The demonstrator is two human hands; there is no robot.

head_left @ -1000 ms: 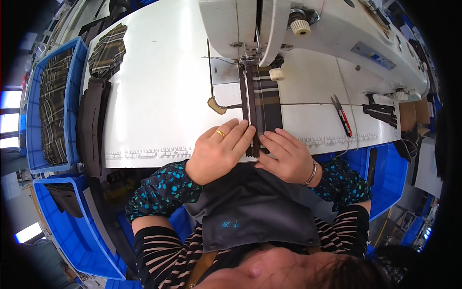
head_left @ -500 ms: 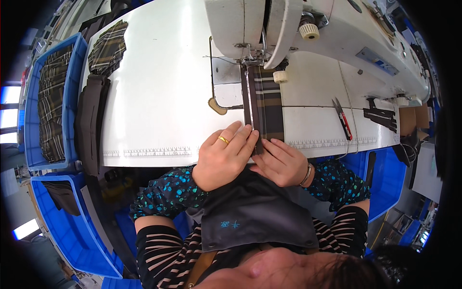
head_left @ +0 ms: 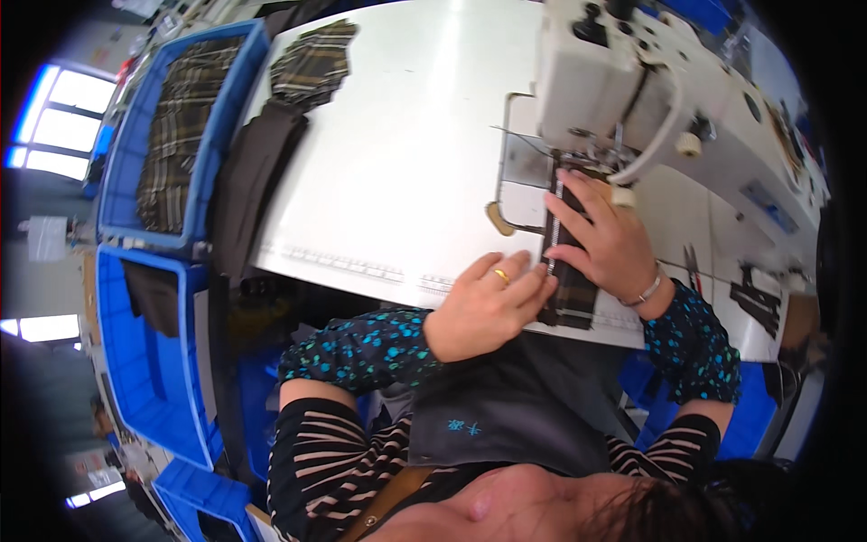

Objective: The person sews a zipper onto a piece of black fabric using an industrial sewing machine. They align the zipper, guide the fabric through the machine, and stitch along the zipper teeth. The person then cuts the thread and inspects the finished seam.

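Note:
A dark strip with a pale zipper lies on dark plaid fabric under the presser foot of the white sewing machine. My right hand, with a bracelet at the wrist, rests open on the strip just in front of the foot, fingers spread. My left hand, wearing a ring, lies lower at the strip's left edge, fingers slightly bent and resting on it, not wrapped round it. Red-handled scissors lie on the white worktop, right of my right hand.
A blue bin of plaid pieces stands beyond the worktop's left edge, with another blue bin below it. Dark folded fabric and a plaid piece lie along that edge. Small dark pieces lie at the far right.
My right hand has moved forward up the strip to near the presser foot; my left hand stays at the near end. The view has shifted, so the table appears further right and tilted.

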